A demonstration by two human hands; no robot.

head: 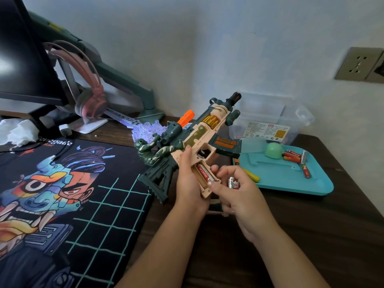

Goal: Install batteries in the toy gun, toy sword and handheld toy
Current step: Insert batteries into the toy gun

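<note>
From the head view you're maybe a third in: your left hand grips the toy gun above the counter, one battery seated (grip compartment open), right hand clutching spare batteries, sword and handheld toy apparently untouched.

Toy gun above desk, between mat left and tray right.

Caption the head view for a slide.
Left hand steadies the toy gun while the right hand, holding spare batteries, presses one battery into the grip.
</note>
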